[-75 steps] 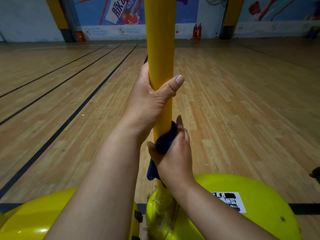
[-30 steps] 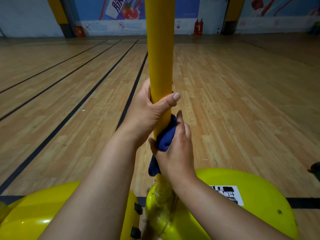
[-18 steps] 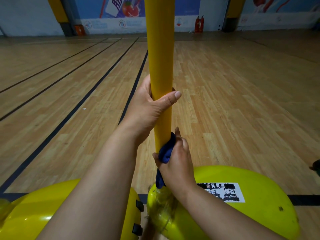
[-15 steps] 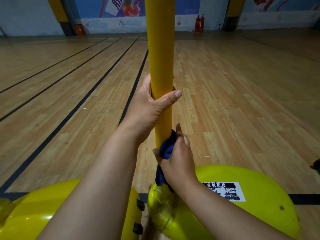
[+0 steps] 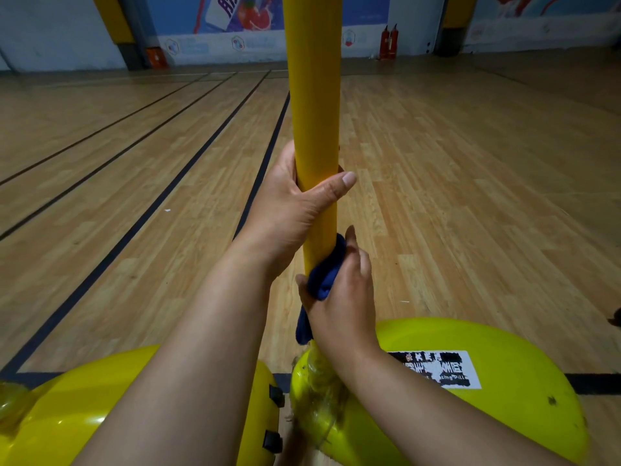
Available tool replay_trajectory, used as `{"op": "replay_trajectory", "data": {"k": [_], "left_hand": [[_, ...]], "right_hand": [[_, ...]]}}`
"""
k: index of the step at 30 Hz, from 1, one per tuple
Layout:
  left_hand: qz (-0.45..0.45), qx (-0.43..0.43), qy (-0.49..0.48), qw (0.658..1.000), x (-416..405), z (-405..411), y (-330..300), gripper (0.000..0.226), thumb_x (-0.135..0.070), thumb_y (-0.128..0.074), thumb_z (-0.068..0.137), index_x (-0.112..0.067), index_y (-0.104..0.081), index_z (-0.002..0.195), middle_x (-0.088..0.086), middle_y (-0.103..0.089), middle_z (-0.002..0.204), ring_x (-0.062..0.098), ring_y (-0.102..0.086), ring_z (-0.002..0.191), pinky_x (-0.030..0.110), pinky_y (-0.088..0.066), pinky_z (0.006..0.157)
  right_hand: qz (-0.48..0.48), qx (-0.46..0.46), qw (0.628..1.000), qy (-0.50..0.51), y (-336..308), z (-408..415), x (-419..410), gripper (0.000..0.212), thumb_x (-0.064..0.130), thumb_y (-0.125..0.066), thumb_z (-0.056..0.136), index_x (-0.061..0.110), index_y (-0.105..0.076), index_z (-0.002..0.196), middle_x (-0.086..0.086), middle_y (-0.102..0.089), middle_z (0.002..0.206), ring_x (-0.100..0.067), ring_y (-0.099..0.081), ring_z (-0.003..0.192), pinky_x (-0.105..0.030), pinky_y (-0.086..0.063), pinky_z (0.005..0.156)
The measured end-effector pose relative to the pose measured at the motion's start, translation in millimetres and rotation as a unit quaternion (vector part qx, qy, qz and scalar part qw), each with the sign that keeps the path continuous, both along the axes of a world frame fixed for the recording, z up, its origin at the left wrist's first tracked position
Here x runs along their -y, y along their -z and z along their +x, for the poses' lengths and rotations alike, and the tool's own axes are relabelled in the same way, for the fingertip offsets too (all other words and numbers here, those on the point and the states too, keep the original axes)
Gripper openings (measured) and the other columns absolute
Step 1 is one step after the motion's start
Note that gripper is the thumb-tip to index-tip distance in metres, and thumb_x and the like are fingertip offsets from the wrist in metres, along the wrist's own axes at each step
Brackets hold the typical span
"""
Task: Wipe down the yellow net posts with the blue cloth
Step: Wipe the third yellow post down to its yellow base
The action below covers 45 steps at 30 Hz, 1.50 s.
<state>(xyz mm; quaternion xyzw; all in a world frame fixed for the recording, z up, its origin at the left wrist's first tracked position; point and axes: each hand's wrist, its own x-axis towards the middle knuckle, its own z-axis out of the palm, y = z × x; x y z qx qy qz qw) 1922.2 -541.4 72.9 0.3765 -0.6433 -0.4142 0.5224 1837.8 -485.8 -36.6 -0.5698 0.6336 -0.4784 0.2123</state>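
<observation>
Nearest: two rounded yellow bases at bottom edge, left base (image 5: 57,422) & right base (image 5: 497,391), the right w/ a white label (image 5: 437,368) of black print, partly blurred. Btwn them, crumpled clear wrap (image 5: 319,385) clings round the foot of the yellow post (image 5: 314,95), which stands upright, centre frame, running out the top. Right hand (image 5: 346,297) sits low on post just above right base, fingers curled round the blue cloth (image 5: 324,277), pressing it vs the post's right side; a cloth tail hangs below the wrist. Just above, left hand (image 5: 289,210) wraps post bare, thumb across the front, fingers hidden behind. Beyond: wood court floor (image 5: 470,179) w/ dark lines. Far wall: blue banners, two red extinguishers (image 5: 388,42).
</observation>
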Motion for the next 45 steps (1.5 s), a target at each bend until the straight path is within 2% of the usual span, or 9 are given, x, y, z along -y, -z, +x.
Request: {"op": "replay_trajectory", "data": {"k": [4, 10, 13, 17, 22, 28, 32, 42, 45], "left_hand": [[0.004, -0.006, 0.002, 1.0, 0, -1, 1, 0.06, -0.046, -0.081, 0.074, -0.034, -0.054, 0.126, -0.015, -0.07, 0.103, 0.017, -0.07, 0.105, 0.047, -0.056, 0.095], [-0.001, -0.009, 0.007, 1.0, 0, -1, 1, 0.055, -0.042, -0.081, 0.078, -0.038, -0.053, 0.125, -0.02, -0.071, 0.102, 0.011, -0.071, 0.102, 0.038, -0.057, 0.09], [0.0, -0.011, 0.004, 1.0, -1, -1, 0, 0.052, -0.042, -0.081, 0.077, -0.039, -0.054, 0.122, -0.018, -0.071, 0.101, 0.013, -0.071, 0.102, 0.04, -0.057, 0.09], [-0.003, -0.009, 0.002, 1.0, -1, -1, 0, 0.05, -0.041, -0.081, 0.078, -0.038, -0.055, 0.12, -0.016, -0.071, 0.099, 0.016, -0.071, 0.1, 0.039, -0.058, 0.089], [-0.004, -0.013, 0.01, 1.0, -3, -1, -1, 0.041, -0.038, -0.079, 0.08, -0.037, -0.057, 0.114, -0.014, -0.071, 0.094, 0.016, -0.072, 0.094, 0.027, -0.058, 0.079], [-0.008, -0.011, 0.012, 1.0, -2, 0, -1, 0.045, -0.039, -0.08, 0.08, -0.037, -0.056, 0.117, -0.013, -0.071, 0.097, 0.017, -0.071, 0.098, 0.038, -0.059, 0.087], [-0.007, -0.017, 0.017, 1.0, -2, 0, 0, 0.046, -0.039, -0.081, 0.079, -0.038, -0.056, 0.118, -0.014, -0.071, 0.098, 0.015, -0.071, 0.099, 0.039, -0.058, 0.089], [-0.009, -0.025, 0.011, 1.0, -1, -1, 2, 0.051, -0.039, -0.082, 0.078, -0.041, -0.054, 0.121, -0.017, -0.072, 0.102, 0.009, -0.07, 0.101, 0.028, -0.056, 0.081], [0.016, -0.005, 0.002, 1.0, -1, -2, 15, 0.044, -0.038, -0.083, 0.077, -0.035, -0.059, 0.114, -0.014, -0.073, 0.099, 0.01, -0.072, 0.096, 0.035, -0.056, 0.084]], "right_hand": [[0.037, -0.029, 0.999, -0.004, 20, -2, -6, 0.098, 0.03, -0.076, 0.09, 0.02, -0.011, 0.162, 0.002, -0.029, 0.159, -0.017, -0.031, 0.149, -0.036, -0.035, 0.12], [0.047, -0.022, 0.999, -0.006, 22, -4, -6, 0.097, 0.032, -0.075, 0.09, 0.021, -0.011, 0.162, 0.003, -0.029, 0.159, -0.016, -0.031, 0.149, -0.033, -0.035, 0.119], [0.029, 0.0, 0.999, -0.014, 9, -6, -1, 0.093, 0.03, -0.076, 0.09, 0.019, -0.017, 0.161, 0.004, -0.03, 0.158, -0.014, -0.032, 0.148, -0.027, -0.032, 0.118], [-0.008, 0.02, 1.0, -0.015, -16, -5, 6, 0.095, 0.032, -0.077, 0.089, 0.021, -0.017, 0.161, 0.007, -0.034, 0.152, -0.014, -0.036, 0.144, -0.029, -0.037, 0.116], [-0.066, 0.033, 0.997, 0.002, -37, -4, 15, 0.099, 0.031, -0.08, 0.086, 0.026, -0.016, 0.161, 0.005, -0.038, 0.148, -0.012, -0.042, 0.138, -0.018, -0.034, 0.102], [-0.047, 0.024, 0.999, 0.0, -18, 2, 7, 0.094, 0.033, -0.075, 0.09, 0.022, -0.015, 0.161, 0.001, -0.031, 0.157, -0.017, -0.036, 0.146, -0.032, -0.039, 0.116], [-0.018, 0.019, 1.0, -0.006, 2, 0, 2, 0.091, 0.029, -0.076, 0.09, 0.018, -0.02, 0.16, 0.0, -0.032, 0.157, -0.017, -0.033, 0.147, -0.024, -0.03, 0.116], [0.04, -0.017, 0.998, -0.034, 25, -10, -5, 0.094, 0.035, -0.075, 0.09, 0.019, -0.016, 0.161, 0.002, -0.035, 0.155, -0.015, -0.036, 0.146, -0.029, -0.034, 0.119], [0.034, -0.006, 0.999, -0.037, 22, -11, -6, 0.093, 0.036, -0.075, 0.09, 0.02, -0.017, 0.161, 0.004, -0.034, 0.155, -0.014, -0.036, 0.146, -0.032, -0.036, 0.118]]}}
